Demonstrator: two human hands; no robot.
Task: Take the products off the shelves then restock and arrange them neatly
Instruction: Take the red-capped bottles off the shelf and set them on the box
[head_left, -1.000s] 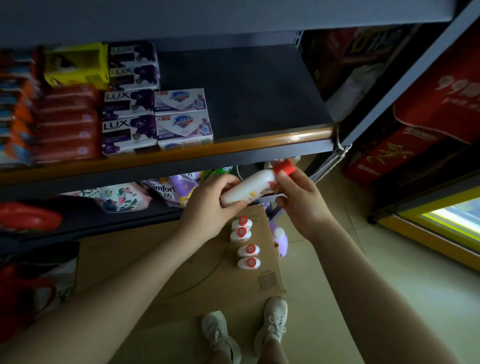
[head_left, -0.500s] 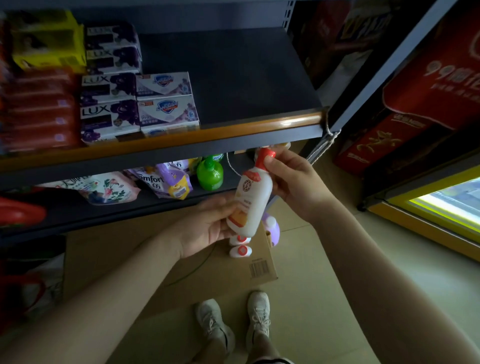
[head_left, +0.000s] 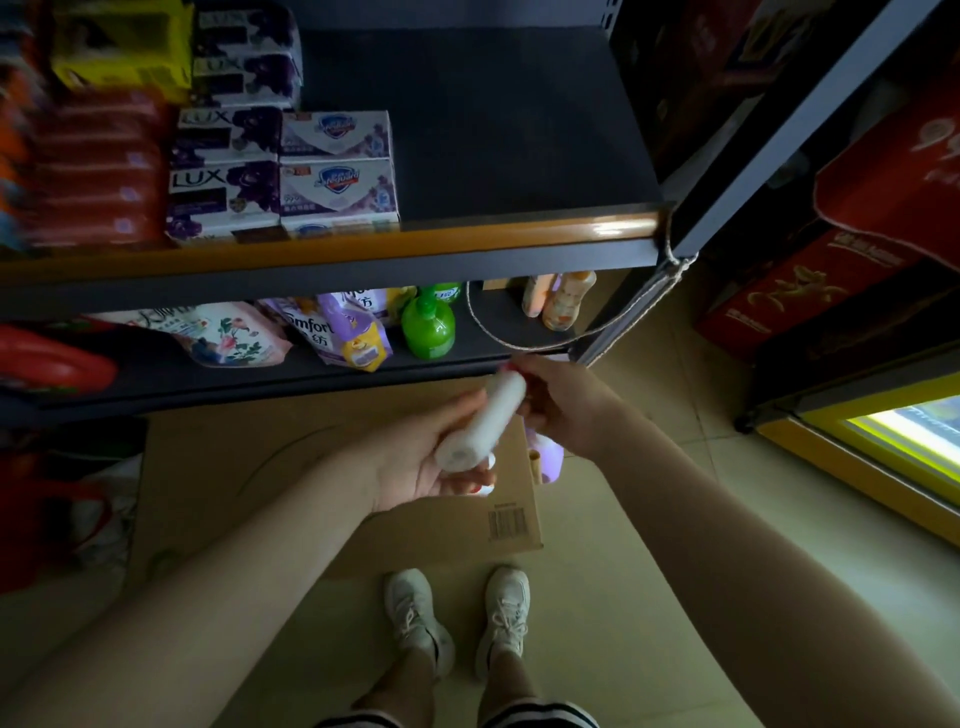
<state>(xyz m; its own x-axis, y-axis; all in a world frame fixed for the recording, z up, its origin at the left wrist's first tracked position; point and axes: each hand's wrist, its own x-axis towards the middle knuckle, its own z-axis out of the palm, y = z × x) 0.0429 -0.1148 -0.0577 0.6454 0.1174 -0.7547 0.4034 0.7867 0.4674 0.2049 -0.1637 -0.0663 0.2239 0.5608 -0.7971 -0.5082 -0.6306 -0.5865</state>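
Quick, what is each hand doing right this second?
Left hand: holding the base end of the white bottle, fingers curled under it.
Right hand: gripping the same bottle at its red-capped end.

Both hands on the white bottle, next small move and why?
Probably lift the white bottle up to the bare right part of the upper shelf. Left hand grips its base, right hand its cap end; the bare patch lies beside the soap boxes.

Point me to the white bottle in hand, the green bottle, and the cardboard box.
white bottle (head_left: 480, 421), head view, mid body.
green bottle (head_left: 428, 328), head view, round belly.
cardboard box (head_left: 291, 452), head view, bare top flap.
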